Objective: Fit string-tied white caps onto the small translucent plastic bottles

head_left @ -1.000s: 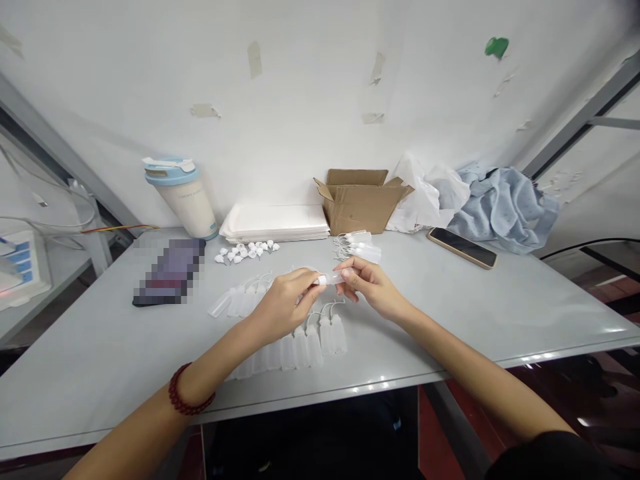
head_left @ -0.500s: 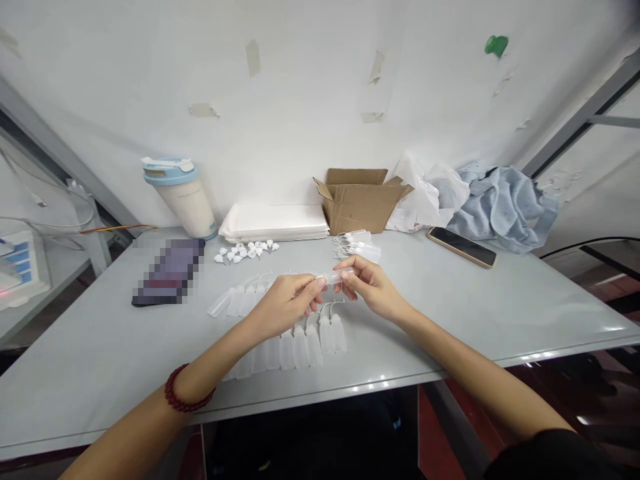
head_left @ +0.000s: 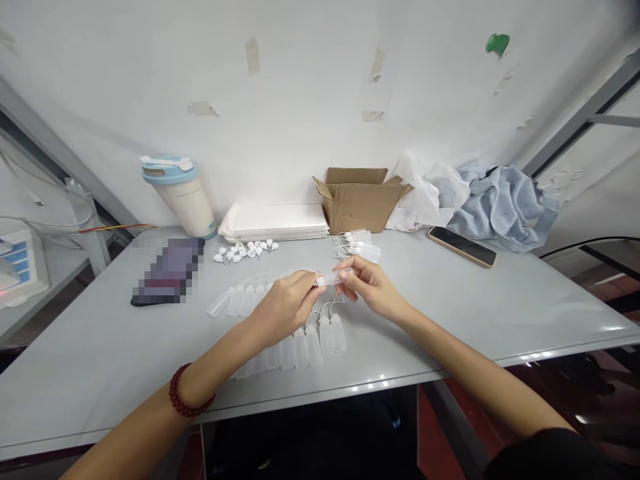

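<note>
Both hands meet above the middle of the grey table [head_left: 480,313]. My left hand [head_left: 285,307] and my right hand [head_left: 367,287] pinch the two ends of one small translucent squeeze bottle [head_left: 331,278], held level between them. Just below the hands lies a row of several similar bottles [head_left: 305,343] with thin cap tethers. A second row of bottles [head_left: 237,300] lies left of the hands. A pile of small white caps [head_left: 245,251] sits farther back. Another cluster of bottles [head_left: 357,245] rests behind my right hand.
At the back stand a blue-lidded tumbler [head_left: 183,197], a stack of white sheets [head_left: 275,222], an open cardboard box [head_left: 357,198], white plastic bags [head_left: 425,193] and a blue cloth [head_left: 505,203]. A phone [head_left: 463,247] lies right; a dark blurred object [head_left: 167,271] lies left.
The hands stay nearly in place, fingers shifting slightly around the small bottle. Nothing else on the table has moved.
</note>
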A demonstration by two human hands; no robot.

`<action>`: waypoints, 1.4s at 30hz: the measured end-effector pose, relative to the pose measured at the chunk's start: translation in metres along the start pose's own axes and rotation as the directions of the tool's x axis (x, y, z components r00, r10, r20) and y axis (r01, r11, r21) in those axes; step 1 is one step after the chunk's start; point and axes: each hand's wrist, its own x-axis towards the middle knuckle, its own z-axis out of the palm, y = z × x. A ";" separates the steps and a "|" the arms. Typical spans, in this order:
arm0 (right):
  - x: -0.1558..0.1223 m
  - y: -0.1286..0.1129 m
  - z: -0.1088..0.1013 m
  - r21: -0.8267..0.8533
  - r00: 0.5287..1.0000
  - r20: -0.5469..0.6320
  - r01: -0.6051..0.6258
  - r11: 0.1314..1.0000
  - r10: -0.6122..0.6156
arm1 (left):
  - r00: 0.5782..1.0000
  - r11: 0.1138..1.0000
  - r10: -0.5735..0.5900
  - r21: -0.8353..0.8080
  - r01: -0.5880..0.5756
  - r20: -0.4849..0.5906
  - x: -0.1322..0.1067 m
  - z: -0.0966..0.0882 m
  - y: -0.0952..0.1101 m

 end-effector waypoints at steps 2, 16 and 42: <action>0.000 0.000 0.001 -0.001 1.000 -0.011 -0.001 1.000 0.001 | 0.999 0.998 -0.046 -0.038 0.046 0.016 0.001 -0.001 0.002; -0.004 -0.002 0.001 -0.072 1.000 0.006 0.025 0.997 -0.025 | 0.872 0.756 -0.362 -0.443 0.481 0.328 0.006 -0.008 0.010; -0.002 0.001 0.001 -0.008 1.000 0.012 0.016 1.000 -0.016 | 0.986 0.982 -0.157 -0.116 0.150 -0.050 0.002 0.000 0.008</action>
